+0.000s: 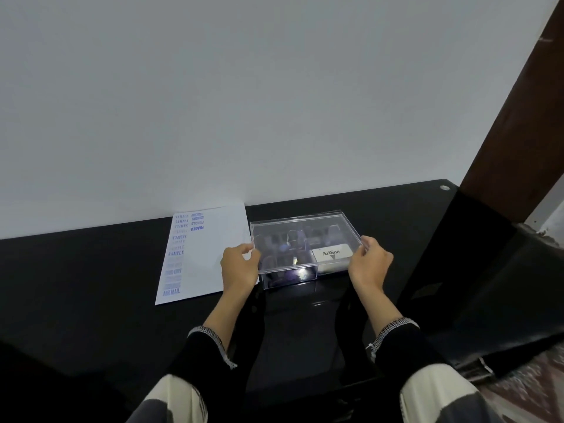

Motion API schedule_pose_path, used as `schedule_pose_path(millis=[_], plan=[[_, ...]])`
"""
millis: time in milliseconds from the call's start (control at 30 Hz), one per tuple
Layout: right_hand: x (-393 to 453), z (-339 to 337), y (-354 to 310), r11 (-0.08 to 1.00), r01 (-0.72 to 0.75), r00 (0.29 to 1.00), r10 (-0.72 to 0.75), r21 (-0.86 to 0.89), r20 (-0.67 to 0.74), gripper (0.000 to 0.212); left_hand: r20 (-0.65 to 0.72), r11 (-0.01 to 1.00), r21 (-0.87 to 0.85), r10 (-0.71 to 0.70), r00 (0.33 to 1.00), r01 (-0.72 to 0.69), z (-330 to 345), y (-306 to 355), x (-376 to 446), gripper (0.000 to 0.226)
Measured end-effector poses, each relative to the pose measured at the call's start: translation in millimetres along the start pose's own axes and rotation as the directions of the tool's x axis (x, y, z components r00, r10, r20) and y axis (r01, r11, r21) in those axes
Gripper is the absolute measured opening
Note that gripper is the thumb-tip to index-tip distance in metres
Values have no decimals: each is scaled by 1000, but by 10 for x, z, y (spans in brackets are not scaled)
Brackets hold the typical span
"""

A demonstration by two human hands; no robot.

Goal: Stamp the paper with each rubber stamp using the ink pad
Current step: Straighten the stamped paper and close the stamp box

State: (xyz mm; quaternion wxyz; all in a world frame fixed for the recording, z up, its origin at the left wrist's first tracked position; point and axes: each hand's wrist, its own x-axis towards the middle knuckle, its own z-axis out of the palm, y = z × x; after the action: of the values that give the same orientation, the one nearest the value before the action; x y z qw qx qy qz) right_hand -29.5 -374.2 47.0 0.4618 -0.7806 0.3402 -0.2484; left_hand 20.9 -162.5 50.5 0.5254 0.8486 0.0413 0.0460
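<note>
Black table (91, 270) across the lower half of the frame, pale wall above. Just left of centre, flat on the table, the paper (210, 239), already carrying rows of blue prints down its left side. Touching its right edge, at centre, a clear plastic box (300, 248) with its lid (297, 228) seemingly on or slightly raised; cannot tell which. Inside, dim purple-handled rubber stamps (285, 248) in the left part, and the white Artline ink pad (331, 254) in the lower right corner. Left hand (239, 265) grasping the lid's left edge, fingers curled round it; right hand (370, 262) pinching the right edge likewise. Probably the opening step: lift the lid evenly from both ends, straight up, so the box does not tip or slide onto the paper. Set the lid down right of centre, well away from the printed sheet. Then take out the pad first, next one stamp.
</note>
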Motion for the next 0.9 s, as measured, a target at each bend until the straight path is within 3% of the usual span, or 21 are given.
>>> schedule_pose_path(millis=[167,333,667,900], plan=[[28,6,37,994,102,995,-101,-32,27,30,28,1000,4,4,1000,-4,29,-102,0,36],[71,5,33,995,92,995,-89,-49,48,32,17,1000,-3,6,1000,-6,60,-77,24,35],[24,14,-15,995,100,992,-102,-21,-70,35,-61,995,-90,43,997,-48,107,-156,12,25],[66,15,1,996,67,996,-70,-53,-52,33,-51,993,-106,44,998,-49,140,-54,6,14]])
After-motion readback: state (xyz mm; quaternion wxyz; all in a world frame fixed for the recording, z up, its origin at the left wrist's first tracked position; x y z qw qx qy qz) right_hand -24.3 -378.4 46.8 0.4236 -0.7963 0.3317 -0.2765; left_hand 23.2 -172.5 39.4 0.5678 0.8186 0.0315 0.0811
